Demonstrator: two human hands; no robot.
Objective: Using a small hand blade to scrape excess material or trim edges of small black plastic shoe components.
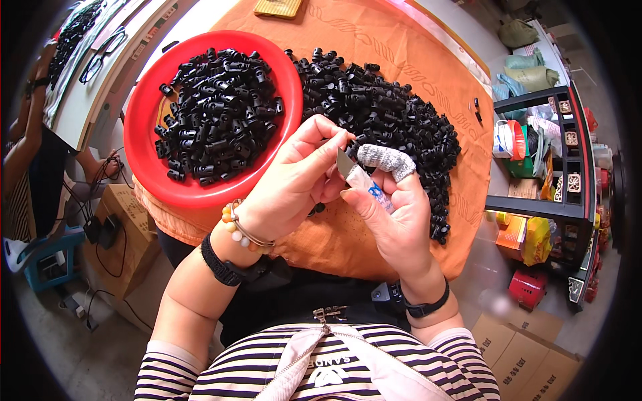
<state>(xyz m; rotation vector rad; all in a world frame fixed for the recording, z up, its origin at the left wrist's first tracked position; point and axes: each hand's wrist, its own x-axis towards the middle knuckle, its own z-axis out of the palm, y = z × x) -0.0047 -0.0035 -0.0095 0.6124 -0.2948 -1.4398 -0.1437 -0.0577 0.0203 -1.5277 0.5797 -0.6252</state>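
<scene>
Facing the one-o'clock pile (pixel 381 103), my left hand (pixel 304 162) pinched something hidden, my right hand (pixel 406 217) a blade (pixel 344 162), presumably mid-trim, next likely needing steadiness.

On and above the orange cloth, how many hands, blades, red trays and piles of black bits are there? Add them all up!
Hands: 2 (left hand, right hand)
Blade: 1
Red tray: 1
Piles of black bits: 2 (tray pile, loose pile on the orange cloth)
Total: 6
</scene>
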